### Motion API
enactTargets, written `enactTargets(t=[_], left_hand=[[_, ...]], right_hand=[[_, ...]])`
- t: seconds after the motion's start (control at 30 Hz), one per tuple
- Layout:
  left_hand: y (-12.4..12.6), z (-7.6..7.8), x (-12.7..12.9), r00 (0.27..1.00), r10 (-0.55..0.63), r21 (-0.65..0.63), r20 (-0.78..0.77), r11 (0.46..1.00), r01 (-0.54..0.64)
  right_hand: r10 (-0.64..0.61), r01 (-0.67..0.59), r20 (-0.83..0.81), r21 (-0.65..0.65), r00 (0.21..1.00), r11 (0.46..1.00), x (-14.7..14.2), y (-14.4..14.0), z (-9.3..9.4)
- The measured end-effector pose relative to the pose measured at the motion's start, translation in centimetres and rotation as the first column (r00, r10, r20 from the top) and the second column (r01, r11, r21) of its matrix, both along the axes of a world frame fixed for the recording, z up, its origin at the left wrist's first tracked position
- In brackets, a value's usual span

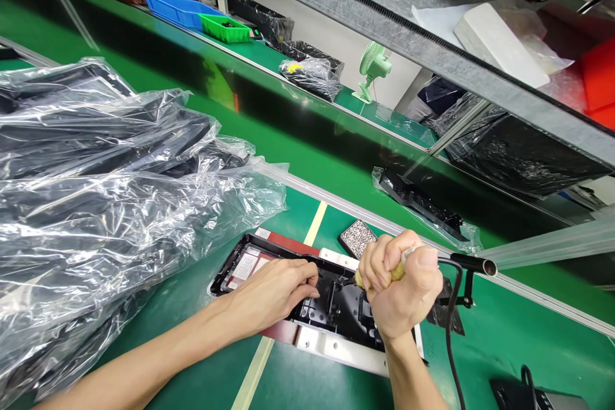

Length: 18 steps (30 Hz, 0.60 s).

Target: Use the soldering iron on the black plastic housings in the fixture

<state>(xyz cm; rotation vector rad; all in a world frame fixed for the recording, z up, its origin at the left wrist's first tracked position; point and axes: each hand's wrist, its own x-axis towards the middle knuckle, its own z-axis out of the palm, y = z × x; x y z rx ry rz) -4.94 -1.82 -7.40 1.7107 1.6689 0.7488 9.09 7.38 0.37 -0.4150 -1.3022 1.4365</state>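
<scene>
A black plastic housing (336,307) lies in a white and red fixture (331,346) on the green bench. My left hand (276,291) rests flat on the housing, fingertips pressing inside its middle. My right hand (401,285) is fisted around a yellow-handled soldering iron (396,272), tip pointing down-left into the housing next to my left fingertips. The iron's black cord (451,333) runs down from the fist toward the bench's near edge.
A large heap of black parts in clear plastic bags (106,205) fills the left. A speckled sponge pad (358,237), a metal pipe on a bracket (473,264) and a bagged black part (423,208) lie behind. Orange, blue and green bins (223,27) and a small fan (372,70) stand beyond the conveyor.
</scene>
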Motion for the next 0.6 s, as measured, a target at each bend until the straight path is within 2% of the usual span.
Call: enactTargets(t=[0.6], left_hand=[[-0.02,0.14,0.09,1.0,0.006,-0.032,0.016,0.999,-0.006]], right_hand=[[0.012,-0.012,-0.003,-0.021,1.0,1.0,0.11,-0.04,0.11]])
